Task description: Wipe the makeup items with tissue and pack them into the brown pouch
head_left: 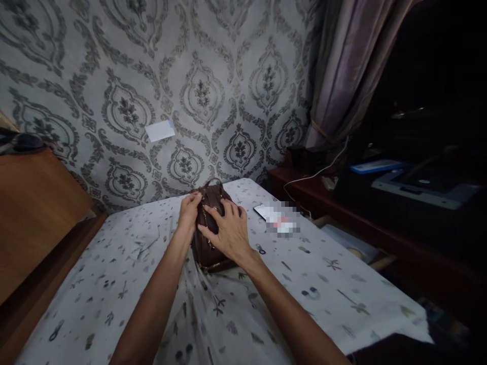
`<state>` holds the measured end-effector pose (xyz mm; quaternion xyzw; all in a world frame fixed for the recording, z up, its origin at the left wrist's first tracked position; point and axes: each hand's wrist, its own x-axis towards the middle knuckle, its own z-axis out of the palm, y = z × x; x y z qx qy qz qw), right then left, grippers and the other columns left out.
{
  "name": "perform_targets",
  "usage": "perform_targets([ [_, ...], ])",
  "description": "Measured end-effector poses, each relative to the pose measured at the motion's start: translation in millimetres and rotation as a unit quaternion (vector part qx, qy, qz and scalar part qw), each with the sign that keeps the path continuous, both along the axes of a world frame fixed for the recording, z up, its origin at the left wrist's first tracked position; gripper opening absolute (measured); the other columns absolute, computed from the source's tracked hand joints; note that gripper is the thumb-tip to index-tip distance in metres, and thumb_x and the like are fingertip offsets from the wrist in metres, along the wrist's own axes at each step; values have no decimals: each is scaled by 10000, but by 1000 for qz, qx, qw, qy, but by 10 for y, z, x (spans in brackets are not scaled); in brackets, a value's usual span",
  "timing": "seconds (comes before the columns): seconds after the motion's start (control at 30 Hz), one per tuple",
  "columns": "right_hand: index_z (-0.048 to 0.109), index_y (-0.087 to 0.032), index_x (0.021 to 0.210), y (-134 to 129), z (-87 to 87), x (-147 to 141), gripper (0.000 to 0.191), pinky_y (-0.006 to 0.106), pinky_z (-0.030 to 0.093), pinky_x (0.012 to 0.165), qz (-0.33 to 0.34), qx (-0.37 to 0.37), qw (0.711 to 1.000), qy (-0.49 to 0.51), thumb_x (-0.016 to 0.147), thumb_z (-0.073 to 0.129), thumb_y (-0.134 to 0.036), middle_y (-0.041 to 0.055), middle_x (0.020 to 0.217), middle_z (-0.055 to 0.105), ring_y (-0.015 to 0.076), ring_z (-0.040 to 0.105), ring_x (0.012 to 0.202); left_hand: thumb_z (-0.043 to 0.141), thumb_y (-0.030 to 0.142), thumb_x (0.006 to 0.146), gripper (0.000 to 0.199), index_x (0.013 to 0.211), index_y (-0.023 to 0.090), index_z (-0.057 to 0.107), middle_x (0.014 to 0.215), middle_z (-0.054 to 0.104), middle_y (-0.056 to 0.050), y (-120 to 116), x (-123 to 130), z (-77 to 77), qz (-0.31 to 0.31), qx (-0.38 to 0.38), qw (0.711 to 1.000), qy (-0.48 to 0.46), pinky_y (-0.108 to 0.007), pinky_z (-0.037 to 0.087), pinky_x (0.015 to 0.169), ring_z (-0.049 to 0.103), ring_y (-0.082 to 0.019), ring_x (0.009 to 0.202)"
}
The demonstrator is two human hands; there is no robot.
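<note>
A dark brown handbag (pixel 200 249) with gold zips, a gold chain and a short handle lies on the patterned white sheet (pixel 125 274). At its upper left edge, my left hand (pixel 189 209) grips the bag, the fingers closed near the top zip. My right hand (pixel 233 232) rests across the bag's front with its fingers spread. It presses on the brown surface beside the gold chain and covers part of it. What lies under the right palm is hidden.
A phone (pixel 261 209), partly pixelated, lies right of the bag. Beyond the sheet's right edge are a dark red desk (pixel 277 177), a white cable (pixel 317 176) and an open drawer (pixel 348 243). A wooden board (pixel 38 213) stands at left; a patterned wall (pixel 167 101) rises behind.
</note>
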<state>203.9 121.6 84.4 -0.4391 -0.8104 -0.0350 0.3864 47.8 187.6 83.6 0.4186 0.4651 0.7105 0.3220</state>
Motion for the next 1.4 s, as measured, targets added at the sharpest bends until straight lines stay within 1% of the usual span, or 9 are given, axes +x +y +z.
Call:
perform_targets([
  [0.17,566,-251,1356,-7,19,-7,497,540,308,1054,4,-17,1000,15,908,569,-466,176,1379,522,338,427,1302,742,514,673,372,816,175,689,862,711,-40,-140,43,-25,-6,-1,999,43,-315,487,818,638,-178,807],
  [0.33,572,-204,1325,11,-7,-16,505,541,328,1071,16,-17,998,66,865,603,-411,185,1363,539,338,449,1305,734,384,671,264,834,184,682,990,703,-53,-230,29,16,3,1,993,119,-302,469,899,620,-201,975],
  [0.53,562,-134,1305,125,-74,37,492,478,424,1049,-22,-64,969,237,875,541,-372,193,1328,540,325,491,1270,673,317,681,144,738,196,617,747,623,12,-175,-37,162,-6,-22,973,228,-267,461,712,563,-160,722],
  [0.67,554,-66,1293,180,-105,28,529,484,428,1055,-23,-117,958,260,855,543,-363,187,1223,622,328,549,1179,648,261,690,96,752,205,600,677,563,33,-32,9,292,1,-25,955,295,-263,442,681,530,-158,679],
  [0.8,588,-81,1252,220,-167,-1,496,494,424,1056,-30,-87,951,296,854,533,-373,187,1244,635,333,556,1187,610,254,751,142,879,209,651,802,653,-4,91,136,394,-15,-20,936,352,-295,472,764,589,-189,775],
  [0.97,663,-164,1108,348,-225,81,340,432,484,967,19,-88,921,380,895,448,-318,129,1087,705,268,637,1055,640,186,723,166,862,219,722,925,731,-50,135,231,398,-38,-29,907,418,-369,459,927,635,-253,933],
  [1.13,698,-188,1039,415,-231,125,281,405,498,922,47,-103,907,405,855,522,-309,105,1028,705,255,647,1010,605,175,750,220,914,214,747,936,754,-66,154,217,342,-50,-39,902,428,-381,482,905,660,-260,923],
  [1.27,702,-194,1040,393,-231,119,283,406,495,928,55,-93,905,411,872,512,-319,102,1027,704,253,645,1007,715,232,690,253,939,225,758,958,754,-58,134,193,357,-66,-39,903,422,-355,498,883,660,-262,959],
  [1.4,698,-179,1023,404,-240,127,346,396,489,956,57,-130,874,464,920,412,-343,107,1058,719,241,652,1031,816,299,592,409,993,245,758,1017,736,-56,47,210,415,-95,-52,887,449,-353,481,906,640,-280,1026],
])
